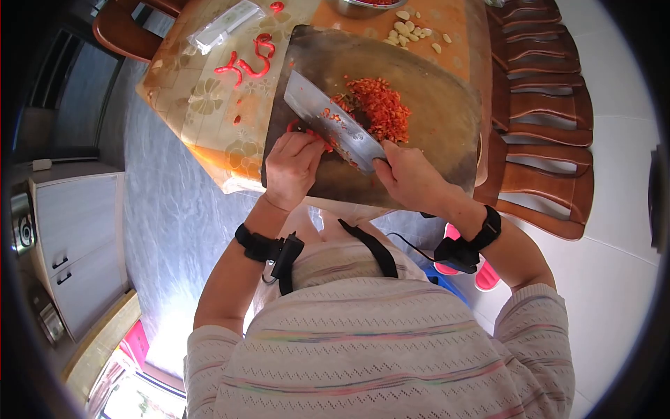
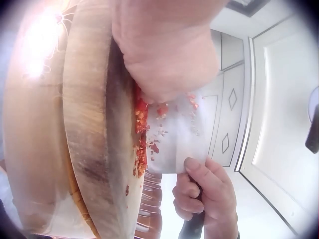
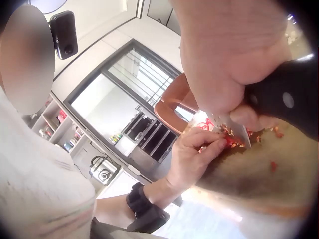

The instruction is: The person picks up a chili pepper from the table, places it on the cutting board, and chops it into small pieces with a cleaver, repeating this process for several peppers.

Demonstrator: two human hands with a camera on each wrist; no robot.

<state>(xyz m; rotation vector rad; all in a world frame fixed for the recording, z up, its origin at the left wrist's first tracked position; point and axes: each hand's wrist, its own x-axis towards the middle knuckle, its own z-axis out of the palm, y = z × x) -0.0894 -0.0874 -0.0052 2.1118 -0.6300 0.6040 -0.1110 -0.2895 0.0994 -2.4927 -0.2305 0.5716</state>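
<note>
The right hand (image 1: 413,174) grips the black handle (image 3: 286,97) of a broad cleaver (image 1: 333,124), whose blade, flecked with red bits, stands on a thick wooden chopping board (image 1: 440,115). Left of the blade, the left hand (image 1: 293,167) pinches red chili (image 1: 328,147) against the board, its curled fingers close to the blade. In the left wrist view chopped bits (image 2: 141,159) lie along the foot of the blade (image 2: 172,134). A heap of chopped red chili (image 1: 380,108) sits on the board, right of the blade.
Whole red chilies (image 1: 257,63) and a clear plastic packet (image 1: 225,26) lie on the tablecloth, left of the board. Peeled garlic cloves (image 1: 405,29) and a metal bowl (image 1: 359,8) are beyond it. Wooden chairs (image 1: 544,119) line the right side.
</note>
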